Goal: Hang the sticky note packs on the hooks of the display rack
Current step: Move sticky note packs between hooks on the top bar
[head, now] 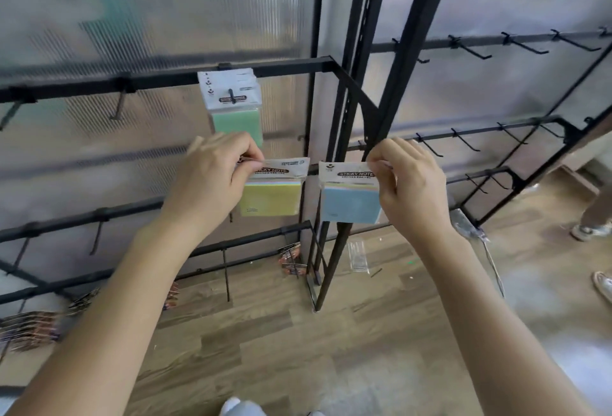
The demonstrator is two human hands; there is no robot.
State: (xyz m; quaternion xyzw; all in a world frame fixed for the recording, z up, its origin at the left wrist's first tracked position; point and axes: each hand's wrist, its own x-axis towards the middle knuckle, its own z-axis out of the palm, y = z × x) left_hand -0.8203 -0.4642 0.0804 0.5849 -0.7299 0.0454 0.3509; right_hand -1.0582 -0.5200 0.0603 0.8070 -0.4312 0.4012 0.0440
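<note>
**Two packs held up, one in each hand**

Two sticky note packs are in the air in front of the display rack (165, 79), both lower than the green pack (236, 117) that already hangs on a hook (233, 96) from the rack's upper bar. The left hand (215, 173) sits just below the green pack, its fingers and thumb pinching the top header card of the yellow pack (271, 198), which dangles straight beneath the green one. Below and to the right of the green pack, the right hand (410, 183) pinches the header's upper right corner of the blue pack (349, 205). The yellow and blue packs hang side by side, close but apart. Far to the right of the green pack, more hooks (470, 51) jut from another rack section. Well below the green pack lies the wooden floor (298, 349), with a clear wrapper (357, 256) on it.
</note>
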